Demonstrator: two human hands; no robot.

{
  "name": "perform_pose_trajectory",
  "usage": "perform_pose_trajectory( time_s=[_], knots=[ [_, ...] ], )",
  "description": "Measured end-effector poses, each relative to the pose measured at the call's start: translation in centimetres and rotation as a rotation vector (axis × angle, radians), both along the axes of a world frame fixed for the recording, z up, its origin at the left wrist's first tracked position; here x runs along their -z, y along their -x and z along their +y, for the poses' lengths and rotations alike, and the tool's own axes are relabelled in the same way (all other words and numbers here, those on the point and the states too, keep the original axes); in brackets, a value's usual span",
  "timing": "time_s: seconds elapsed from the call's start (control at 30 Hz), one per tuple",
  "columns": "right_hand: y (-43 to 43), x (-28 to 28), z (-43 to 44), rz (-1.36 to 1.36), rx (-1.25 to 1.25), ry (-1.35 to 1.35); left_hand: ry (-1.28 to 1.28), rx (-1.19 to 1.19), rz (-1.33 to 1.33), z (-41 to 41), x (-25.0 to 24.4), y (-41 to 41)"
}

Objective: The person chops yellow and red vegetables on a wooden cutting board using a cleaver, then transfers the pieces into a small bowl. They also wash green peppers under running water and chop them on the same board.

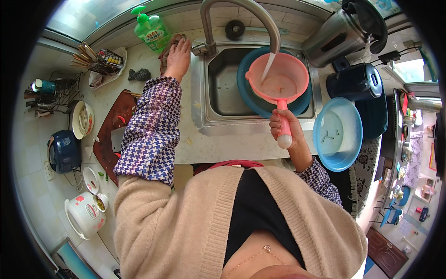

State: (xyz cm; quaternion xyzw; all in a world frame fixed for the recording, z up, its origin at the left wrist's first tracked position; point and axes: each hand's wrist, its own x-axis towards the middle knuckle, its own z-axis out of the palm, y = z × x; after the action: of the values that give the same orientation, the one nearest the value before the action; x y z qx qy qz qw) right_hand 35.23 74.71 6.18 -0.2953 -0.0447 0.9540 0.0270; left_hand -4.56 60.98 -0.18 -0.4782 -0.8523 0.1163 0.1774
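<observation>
My right hand (288,128) grips the handle of a pink plastic water ladle (302,75). The ladle is over a dark teal basin (248,101) in the steel sink (223,83). Water runs from the curved faucet (275,33) into the ladle, where small dark bits lie at the bottom. My left hand (178,57) rests with its fingers spread on a brown-red cloth (163,57) on the counter, left of the faucet base. Beside that hand stands a green pump bottle of dish soap (153,33).
A blue basin (355,139) holding liquid and dark bits sits at the counter's right, near a steel kettle (336,38). On the left are a cutting board (104,143) with a cleaver (116,139), a steel-wool scrubber (140,74), a bowl (90,120) and a chopstick basket (108,66).
</observation>
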Motion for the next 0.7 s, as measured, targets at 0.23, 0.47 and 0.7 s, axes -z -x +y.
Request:
perform_pose_trajectory(
  time_s=[0.23,0.47,0.7],
  knots=[
    [-0.34,0.16,-0.14,0.014,-0.006,0.034,0.037,-0.033,-0.044,0.05,-0.45,-0.29],
    [-0.35,0.33,-0.14,0.027,-0.014,0.035,0.015,-0.008,-0.012,-0.06,-0.25,-0.3],
    [-0.34,-0.26,-0.26,-0.013,-0.008,0.029,-0.017,0.004,-0.028,0.08,0.25,0.02]
  ],
)
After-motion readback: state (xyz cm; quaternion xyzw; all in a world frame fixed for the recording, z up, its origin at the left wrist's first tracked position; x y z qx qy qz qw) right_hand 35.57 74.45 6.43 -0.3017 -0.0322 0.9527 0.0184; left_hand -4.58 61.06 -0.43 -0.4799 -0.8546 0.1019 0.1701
